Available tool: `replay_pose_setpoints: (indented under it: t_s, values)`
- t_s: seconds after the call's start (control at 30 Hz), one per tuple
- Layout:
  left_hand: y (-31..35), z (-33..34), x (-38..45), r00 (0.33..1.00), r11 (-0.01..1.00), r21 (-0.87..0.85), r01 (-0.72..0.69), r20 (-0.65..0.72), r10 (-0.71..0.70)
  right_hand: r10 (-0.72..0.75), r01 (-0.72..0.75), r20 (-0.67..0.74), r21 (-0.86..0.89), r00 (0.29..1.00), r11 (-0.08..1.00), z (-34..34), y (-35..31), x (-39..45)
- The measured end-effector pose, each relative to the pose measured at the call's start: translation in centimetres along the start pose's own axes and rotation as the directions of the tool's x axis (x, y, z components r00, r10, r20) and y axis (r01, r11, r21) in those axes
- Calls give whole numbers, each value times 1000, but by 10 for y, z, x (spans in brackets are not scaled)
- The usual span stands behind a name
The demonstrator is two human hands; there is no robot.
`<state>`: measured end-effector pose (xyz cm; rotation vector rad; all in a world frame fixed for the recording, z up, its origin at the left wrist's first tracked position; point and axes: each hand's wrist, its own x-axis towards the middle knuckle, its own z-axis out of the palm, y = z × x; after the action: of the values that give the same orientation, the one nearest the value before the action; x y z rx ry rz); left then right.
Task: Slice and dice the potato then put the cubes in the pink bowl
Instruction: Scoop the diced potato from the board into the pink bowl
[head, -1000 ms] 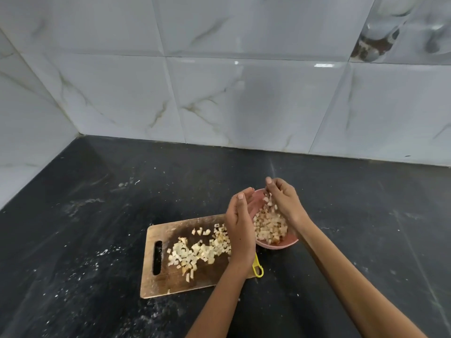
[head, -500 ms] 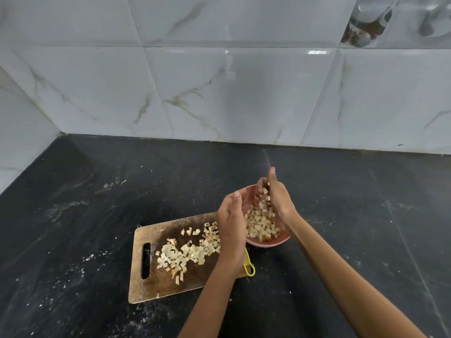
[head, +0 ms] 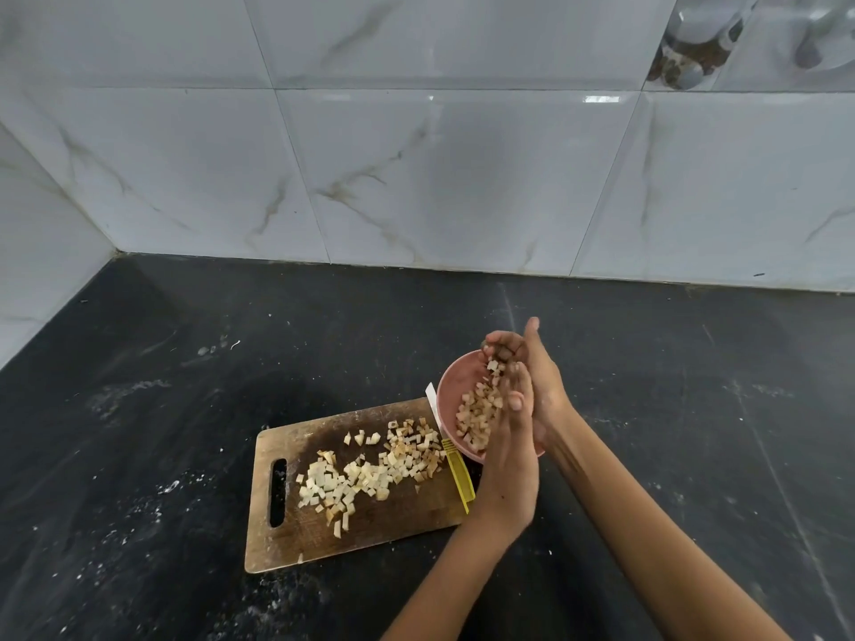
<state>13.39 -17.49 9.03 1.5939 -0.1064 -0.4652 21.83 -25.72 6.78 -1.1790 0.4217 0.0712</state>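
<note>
A: Which step is this?

B: The transfer, I'd judge. The dicing looks done. The left hand [head: 509, 460] and right hand [head: 539, 386] are cupped edge to edge over the pink bowl [head: 451, 386], fingers relaxed, letting potato cubes [head: 481, 411] drop in.

A: And the rest of the potato?

B: A loose pile of cubes [head: 370, 469] lies on the wooden cutting board [head: 305, 538], well short of the bowl. The next move calls for gathering that pile and carrying it over.

A: How does it lie?

B: The pile runs lengthwise along the board, from near the handle slot toward the bowl. A yellow-handled knife [head: 458, 474] sits between board and bowl.
</note>
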Motion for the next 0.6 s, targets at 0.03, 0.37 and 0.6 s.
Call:
replay_pose_setpoints:
  t_s: [0.03, 0.37, 0.6]
  values:
    - [-3, 2, 1, 1000, 998, 61, -11, 0, 11, 21, -22, 21, 72, 1000, 997, -1, 0, -1]
    - [4, -19, 22, 985, 995, -87, -41, -169, 26, -1, -4, -105, -41, 994, 999, -8, -1, -17]
    - [5, -39, 28, 971, 927, -362, 98, -170, -169, -325, 271, 22, -604, 946, 750, -20, 3, -22]
